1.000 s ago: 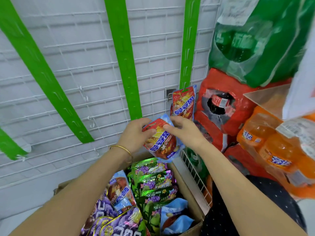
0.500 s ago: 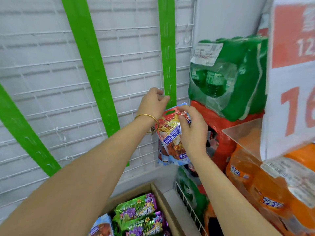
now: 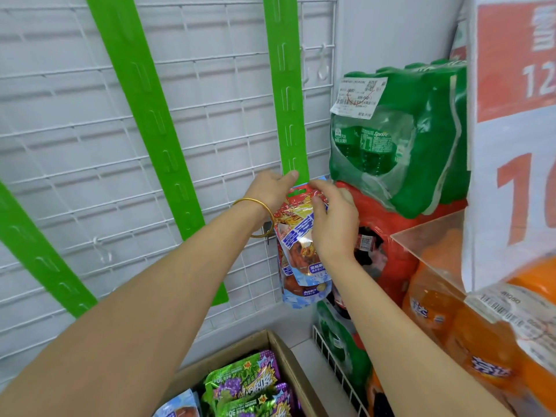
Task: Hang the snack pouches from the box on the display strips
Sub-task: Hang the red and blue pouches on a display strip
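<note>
Inside the cardboard box (image 3: pixel 289 364), cut off by the frame's lower edge: green-purple pouches (image 3: pixel 243 383) plus one blue pouch (image 3: pixel 177 409), count unclear. Straight above the box, right hand (image 3: pixel 334 227) pinches snack pouch (image 3: pixel 296 233) at its top edge, fingers curled over it. Left hand (image 3: pixel 269 191) holds lower end of display strip (image 3: pixel 285 85), one digit on its face, rest hidden. Second pouch (image 3: pixel 304 294) half hidden behind the held one. Wire grid (image 3: pixel 210 130) behind box; wrapped drink packs (image 3: pixel 415 152) right of box, price sign (image 3: pixel 511 115) partly covering them.
</note>
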